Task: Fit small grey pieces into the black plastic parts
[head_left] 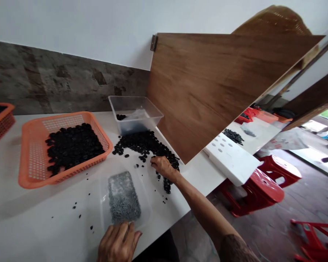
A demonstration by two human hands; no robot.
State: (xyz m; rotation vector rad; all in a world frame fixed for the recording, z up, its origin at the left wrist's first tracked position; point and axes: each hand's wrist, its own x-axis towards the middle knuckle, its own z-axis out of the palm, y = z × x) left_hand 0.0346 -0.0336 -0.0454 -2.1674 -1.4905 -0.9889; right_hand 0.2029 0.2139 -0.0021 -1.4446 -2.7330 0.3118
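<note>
My right hand [164, 168] reaches to the edge of a spread pile of small black oval pieces [142, 141]. Its fingers are pinched together, with a dark piece showing at the fingertips. Curled at the near edge of a clear plastic tray [145, 209], my left hand [118, 243] has its fingers together; what they hold, if anything, is hidden. Small grey metal screws [124, 203] fill the middle of that tray. Behind the pile stands a clear plastic bin [139, 122] with some black pieces and a plastic bag inside.
An orange basket [26, 160] on the left holds many black pieces. Another orange basket [2, 123] sits at the far left. A wooden panel [207, 83] rises on the right of the pile. Loose black bits dot the white table [43, 233]. Red stools [262, 185] stand beyond its right edge.
</note>
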